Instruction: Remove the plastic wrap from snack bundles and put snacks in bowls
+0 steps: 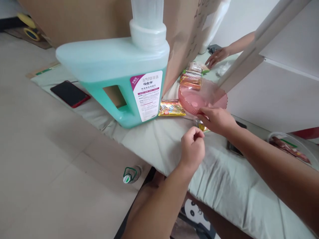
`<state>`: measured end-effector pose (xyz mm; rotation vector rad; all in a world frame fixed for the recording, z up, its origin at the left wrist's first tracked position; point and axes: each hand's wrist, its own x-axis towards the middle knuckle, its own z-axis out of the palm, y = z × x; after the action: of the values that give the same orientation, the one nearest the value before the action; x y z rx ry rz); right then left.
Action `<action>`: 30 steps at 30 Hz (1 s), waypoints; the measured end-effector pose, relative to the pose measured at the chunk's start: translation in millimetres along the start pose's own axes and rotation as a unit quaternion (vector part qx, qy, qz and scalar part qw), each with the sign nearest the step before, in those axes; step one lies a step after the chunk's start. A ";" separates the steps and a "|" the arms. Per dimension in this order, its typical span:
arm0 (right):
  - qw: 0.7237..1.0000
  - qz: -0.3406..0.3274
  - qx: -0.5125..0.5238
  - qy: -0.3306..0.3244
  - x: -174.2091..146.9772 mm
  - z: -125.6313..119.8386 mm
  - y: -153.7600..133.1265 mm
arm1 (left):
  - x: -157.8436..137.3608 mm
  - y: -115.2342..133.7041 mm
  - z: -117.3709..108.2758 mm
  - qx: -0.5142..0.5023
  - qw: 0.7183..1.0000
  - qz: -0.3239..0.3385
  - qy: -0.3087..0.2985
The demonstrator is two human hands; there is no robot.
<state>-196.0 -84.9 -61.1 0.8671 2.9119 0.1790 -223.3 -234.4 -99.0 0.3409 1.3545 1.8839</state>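
Note:
My right hand pinches the near rim of a pink clear plastic bowl with a scalloped edge. The bowl tilts a little and its inside looks bare. Below and to the left of it, my left hand is curled into a loose fist, with nothing showing in it. Between the hands, a small shiny gold packet is partly covered by my right hand. Left of the bowl lies a yellow-and-red snack packet. More wrapped snack packets lie behind the bowl, partly seen through it.
A large teal liquid jug stands before a cardboard box. A phone lies left; another dark phone is under my right arm. Beyond a white post, another hand touches the surface. A bottle stands on the floor.

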 end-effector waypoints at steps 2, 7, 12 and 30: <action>1.000 -0.007 0.004 0.000 -10.0 -3.3 0.7 | -1.2 2.6 0.4 -0.008 1.000 0.010 0.008; 0.999 -0.013 0.031 0.033 -33.6 -11.6 3.5 | -1.8 1.7 1.1 -0.026 0.999 0.021 0.012; 0.983 -0.020 0.125 0.131 -70.3 -19.9 21.8 | 4.1 -5.3 -0.7 0.016 0.999 0.021 0.021; 0.970 0.048 0.199 0.130 -126.1 -26.5 63.5 | 3.2 -25.5 11.6 0.545 0.814 0.173 -0.098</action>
<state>-60.1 -103.6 -18.4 1.1158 3.2110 -0.3240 -207.3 -220.8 -117.8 1.3815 2.2080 1.0441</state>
